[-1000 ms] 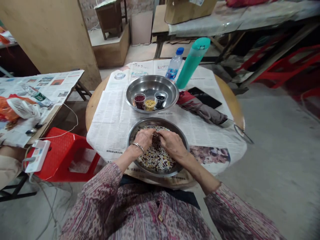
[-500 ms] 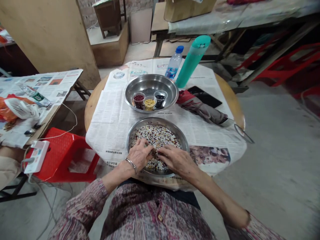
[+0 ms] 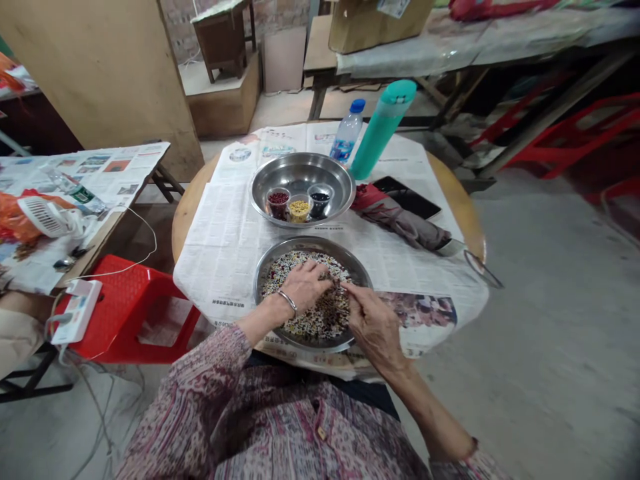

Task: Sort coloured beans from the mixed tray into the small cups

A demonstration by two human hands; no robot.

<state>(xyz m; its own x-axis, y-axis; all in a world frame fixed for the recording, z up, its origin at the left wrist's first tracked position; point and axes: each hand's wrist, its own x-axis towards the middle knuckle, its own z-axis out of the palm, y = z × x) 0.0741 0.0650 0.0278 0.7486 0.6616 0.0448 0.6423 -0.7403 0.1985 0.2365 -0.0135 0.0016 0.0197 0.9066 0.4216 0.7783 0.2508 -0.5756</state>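
Observation:
Mixed white, dark red, yellow and black grains and beans [image 3: 320, 313] fill the bottom of a steel basin [image 3: 265, 250] at the table's near side. My left hand [image 3: 306, 288], with a bangle at the wrist, is over the basin, its fingers curled down by the mix. Across from it, my right hand [image 3: 377, 327] reaches over the basin's right rim, thumb and fingers drawn together in a pinch. What either hand holds is too small to name. Behind stands a second steel basin [image 3: 270, 170] holding clear cups of red beans [image 3: 278, 200], yellow beans [image 3: 299, 211] and black beans [image 3: 319, 200].
Newspaper [image 3: 210, 267] covers the round table. A water bottle [image 3: 347, 133], a green tumbler [image 3: 383, 130], a folded umbrella [image 3: 400, 220] and a black tablet-like slab [image 3: 413, 197] lie or stand at the back right. On the left, a red stool [image 3: 130, 300] bears a power strip [image 3: 77, 313].
My left hand has moved right and slightly farther into the basin. My right hand has drawn back to the right, toward the rim, with its fingers pinched.

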